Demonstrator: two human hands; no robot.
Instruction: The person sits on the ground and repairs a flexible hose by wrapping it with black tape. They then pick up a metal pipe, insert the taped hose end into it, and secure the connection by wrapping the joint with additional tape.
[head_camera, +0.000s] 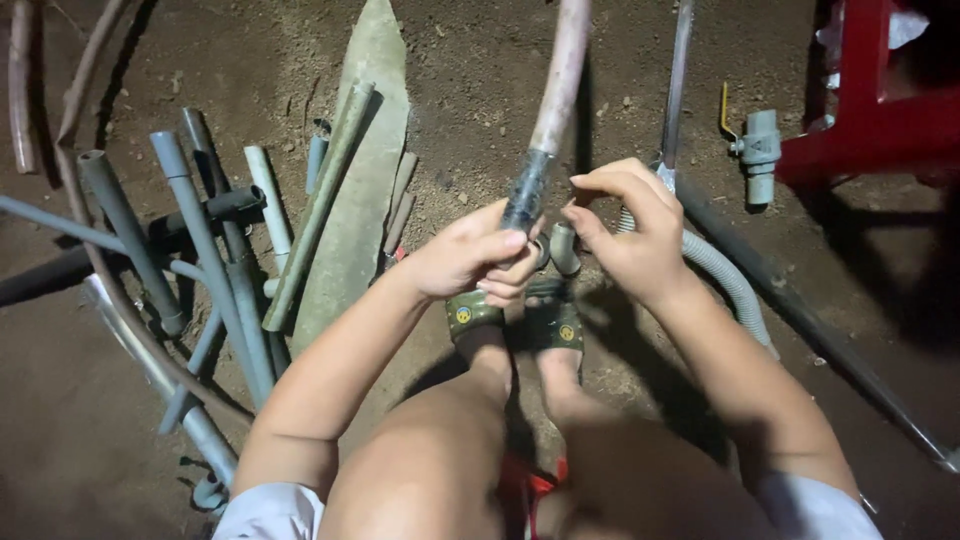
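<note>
1. A dirt floor (480, 60) is seen under everything, with a long flat slab (365, 170) laid on it, its long axis running from the top of the view down toward the left knee.
2. A heap of grey pipes (200, 240) is spread to the left of the slab; most are laid lengthwise from upper left to lower right, and one greenish pipe (320, 200) is leaned along the slab's edge.
3. A red frame (870, 110) is seen at the upper right, and a grey valve (760, 150) with a yellow lever is lying just beside it.
4. A ribbed grey hose (725, 275) is curved across the floor behind the right forearm.
5. A pinkish pipe (560, 80) is held nearly upright in the middle of the view. Its long axis is tilted slightly to the right as it rises out of the top of the picture, and its dark, wrapped lower end (527, 190) is pointed down toward the hands.
6. The left hand (465, 255) is closed around that dark lower end, fingers curled tight against it.
7. The right hand (630, 225) is held just beside the same end, fingers bent and drawn together at the tips; what is pinched cannot be told.
8. Two sandalled feet (520, 325) are set on the floor directly below the hands.
</note>
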